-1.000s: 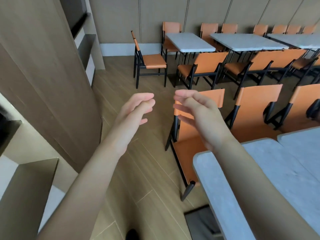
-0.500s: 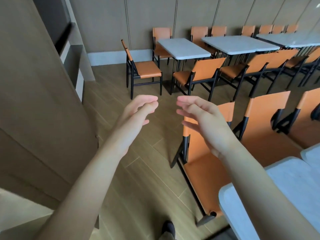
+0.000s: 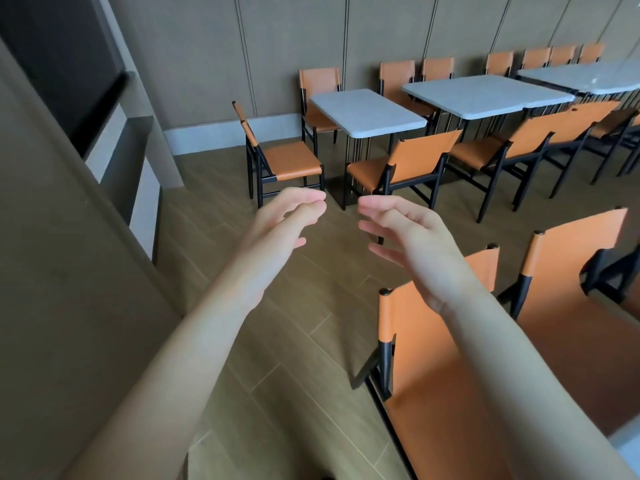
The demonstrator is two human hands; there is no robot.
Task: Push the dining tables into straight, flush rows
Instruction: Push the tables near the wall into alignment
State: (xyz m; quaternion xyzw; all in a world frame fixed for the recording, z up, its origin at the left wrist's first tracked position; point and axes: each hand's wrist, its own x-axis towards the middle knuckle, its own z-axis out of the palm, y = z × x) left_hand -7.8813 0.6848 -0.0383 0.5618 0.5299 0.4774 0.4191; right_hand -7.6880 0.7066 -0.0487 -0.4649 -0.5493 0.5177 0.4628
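Both bare arms out front, raised over the wood-plank floor (image 3: 277, 341), touching nothing. Left hand (image 3: 277, 225): palm inward, fingers loosely curled, thumb near the fingertips, empty. Right hand (image 3: 412, 237): palm inward, fingers spread and slightly bent, empty. Small white stone-top dining table (image 3: 367, 112) ahead by the far wall, apart from the longer white table (image 3: 485, 95) to its right. Orange-and-black chair (image 3: 433, 358) under the right forearm.
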